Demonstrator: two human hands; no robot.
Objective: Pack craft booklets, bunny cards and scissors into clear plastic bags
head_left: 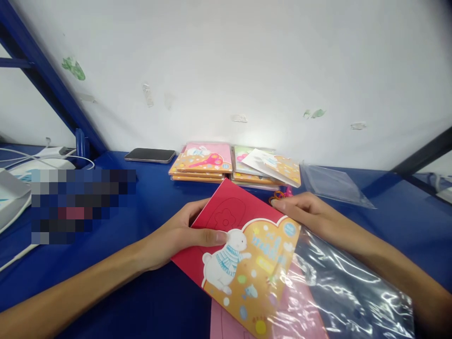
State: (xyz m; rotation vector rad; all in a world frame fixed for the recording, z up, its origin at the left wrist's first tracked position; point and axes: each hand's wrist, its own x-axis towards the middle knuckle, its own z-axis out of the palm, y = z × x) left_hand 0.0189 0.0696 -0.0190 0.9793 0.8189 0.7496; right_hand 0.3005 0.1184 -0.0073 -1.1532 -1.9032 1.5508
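Apparently the step in hand is work at the mouth of the clear bag (353, 273), with the card (268, 263) partly under its plastic; whether the contents are going in or coming out, I cannot tell. The red sheet (221, 202) lies behind the card, and a pink sheet (224, 315) shows below it. At the card's left, the left hand (185, 230) pinches the red sheet, thumb on top by the printed rabbit, fingers underneath. The right hand (310, 212) is at the card's upper right corner, thumb beside an orange coil (278, 197); what it grips is hidden. The next move probably calls for keeping the sheets together and the bag's mouth apart, so that no corner snags.

As for room, bare table (148, 301) lies left of the card, giving the left hand space to draw back. Beyond the card, the left stack (201, 162) and right stack (243, 155) sit close, with the wall (226, 70) behind them, so lifting seems safer than pushing forward. A flat sleeve (332, 186) lies beyond the card to its right.
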